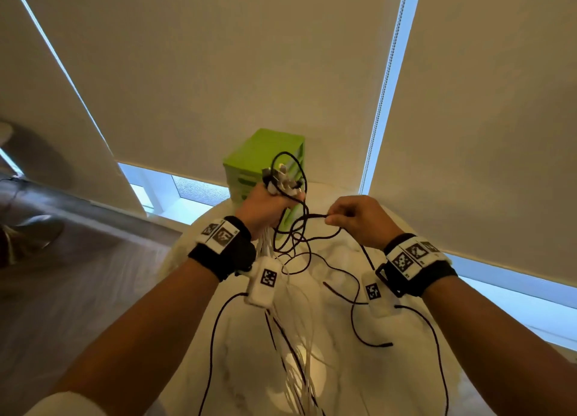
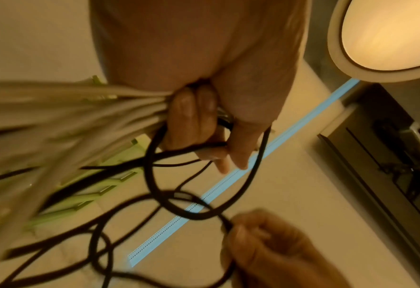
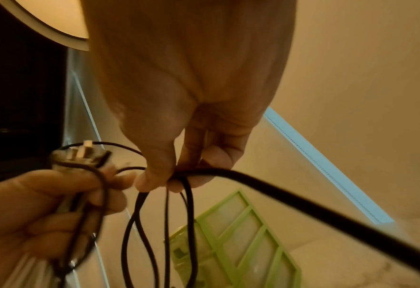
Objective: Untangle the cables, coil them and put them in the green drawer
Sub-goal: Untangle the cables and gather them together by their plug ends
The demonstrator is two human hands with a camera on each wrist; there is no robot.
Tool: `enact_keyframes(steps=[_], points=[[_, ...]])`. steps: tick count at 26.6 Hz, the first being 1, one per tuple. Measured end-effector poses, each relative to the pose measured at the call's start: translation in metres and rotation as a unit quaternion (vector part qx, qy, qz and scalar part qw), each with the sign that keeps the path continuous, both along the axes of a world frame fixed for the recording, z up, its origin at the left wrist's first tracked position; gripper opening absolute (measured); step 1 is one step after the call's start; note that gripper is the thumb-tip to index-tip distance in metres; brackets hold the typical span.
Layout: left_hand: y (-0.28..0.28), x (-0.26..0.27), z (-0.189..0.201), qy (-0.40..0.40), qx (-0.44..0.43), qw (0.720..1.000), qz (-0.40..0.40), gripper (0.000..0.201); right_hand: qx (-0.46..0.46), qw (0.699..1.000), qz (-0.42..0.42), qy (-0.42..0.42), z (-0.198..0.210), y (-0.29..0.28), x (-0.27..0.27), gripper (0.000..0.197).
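My left hand [image 1: 269,204] is raised above the table and grips a bundle of white cables [image 1: 292,309] and black cables near their plug ends [image 1: 282,178], which stick up out of the fist. The white strands [image 2: 56,117] hang down from it to the table. My right hand [image 1: 356,217] pinches a black cable [image 1: 307,219] between thumb and fingers [image 3: 154,175], and black loops [image 3: 139,224] dangle below the pinch. The green drawer unit [image 1: 259,153] stands behind the hands at the table's far edge; its drawers [image 3: 241,233] look closed.
A white marble-look round table [image 1: 390,384] lies under the hands. Roller blinds [image 1: 218,72] cover the windows behind. Wooden floor [image 1: 78,275] shows to the left. Thin black cords run from the wrist cameras along both forearms.
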State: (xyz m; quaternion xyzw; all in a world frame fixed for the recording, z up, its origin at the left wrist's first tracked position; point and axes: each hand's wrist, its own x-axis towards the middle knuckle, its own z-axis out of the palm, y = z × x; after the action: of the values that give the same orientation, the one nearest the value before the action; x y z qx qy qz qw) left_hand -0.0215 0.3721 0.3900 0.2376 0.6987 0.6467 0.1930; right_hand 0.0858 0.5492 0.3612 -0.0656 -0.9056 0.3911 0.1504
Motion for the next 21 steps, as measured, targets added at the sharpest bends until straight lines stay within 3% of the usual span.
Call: enact_keyframes(steps=[4, 7, 9, 12, 14, 16, 17, 19, 21], points=[[0.004, 0.004, -0.009, 0.06, -0.041, 0.995, -0.066, 0.014, 0.005, 0.999, 0.046, 0.024, 0.016, -0.015, -0.009, 0.014], [0.001, 0.003, -0.01, 0.065, -0.08, 0.99, -0.101, 0.011, -0.012, 0.998, 0.037, 0.056, 0.019, -0.013, -0.007, 0.008], [0.002, 0.005, -0.013, 0.05, -0.061, 0.992, -0.098, 0.009, -0.048, 0.996, 0.026, 0.076, 0.018, -0.011, -0.008, 0.003], [0.003, -0.001, -0.015, -0.06, 0.046, 0.997, 0.024, 0.016, -0.073, 0.99, -0.044, 0.116, 0.004, 0.001, -0.005, 0.006], [-0.008, -0.016, -0.009, -0.19, 0.143, 0.968, 0.078, 0.016, -0.102, 0.981, -0.107, 0.125, -0.015, 0.02, 0.005, 0.013], [-0.02, -0.028, -0.003, -0.278, 0.223, 0.932, 0.059, 0.024, -0.095, 0.988, -0.104, 0.06, -0.036, 0.033, 0.015, 0.022], [-0.022, -0.031, -0.003, -0.288, 0.236, 0.927, 0.048, 0.026, -0.064, 0.995, -0.078, -0.013, -0.042, 0.031, 0.019, 0.022], [-0.022, -0.026, -0.004, -0.264, 0.211, 0.94, 0.043, 0.023, -0.003, 0.988, -0.018, -0.156, -0.041, 0.019, 0.021, 0.006], [-0.018, -0.021, -0.001, -0.24, 0.185, 0.952, 0.04, 0.02, -0.069, 0.985, -0.006, -0.159, -0.031, 0.01, 0.018, 0.015]])
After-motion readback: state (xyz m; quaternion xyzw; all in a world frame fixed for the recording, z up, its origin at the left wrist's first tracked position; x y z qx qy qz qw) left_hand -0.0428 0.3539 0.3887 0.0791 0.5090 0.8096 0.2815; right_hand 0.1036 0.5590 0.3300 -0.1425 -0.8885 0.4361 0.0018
